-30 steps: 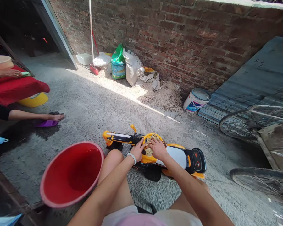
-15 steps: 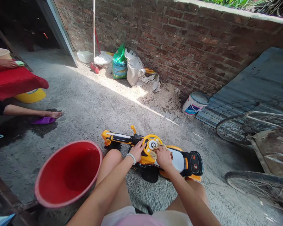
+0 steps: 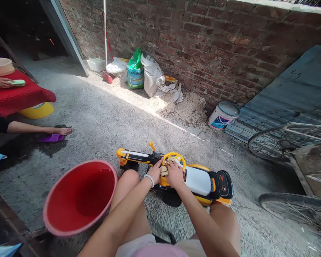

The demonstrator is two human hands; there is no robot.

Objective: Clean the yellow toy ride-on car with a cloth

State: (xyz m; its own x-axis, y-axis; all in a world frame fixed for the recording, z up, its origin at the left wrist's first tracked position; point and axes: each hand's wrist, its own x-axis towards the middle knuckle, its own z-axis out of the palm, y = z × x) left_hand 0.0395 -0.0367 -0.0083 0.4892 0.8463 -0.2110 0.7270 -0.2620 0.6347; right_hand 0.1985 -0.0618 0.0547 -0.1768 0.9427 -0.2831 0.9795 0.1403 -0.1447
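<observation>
A yellow, black and white ride-on toy excavator (image 3: 198,180) stands on the concrete between my knees. Its yellow steering wheel (image 3: 182,159) sits near the middle of the body. My left hand (image 3: 155,172), with a beaded bracelet on the wrist, is closed at the wheel's left side; its fingertips are partly hidden. A crumpled, patterned pale cloth (image 3: 164,169) is bunched under my right hand (image 3: 175,175), which presses it onto the centre of the wheel. The white seat (image 3: 198,180) lies just right of that hand.
Left of my leg stands a red basin (image 3: 50,200) with water in it. Sacks (image 3: 151,76) and spilled grain (image 3: 188,107) lie along the brick wall, near a paint bucket (image 3: 223,115). A wheeled cart (image 3: 305,167) is at right. Another person's hand (image 3: 0,82) holds a green brush-like object at far left.
My right hand has moved left with the cloth, from the wheel's right edge and seat front onto the wheel's centre. My left hand stays at the wheel. The other person's hand has shifted.
</observation>
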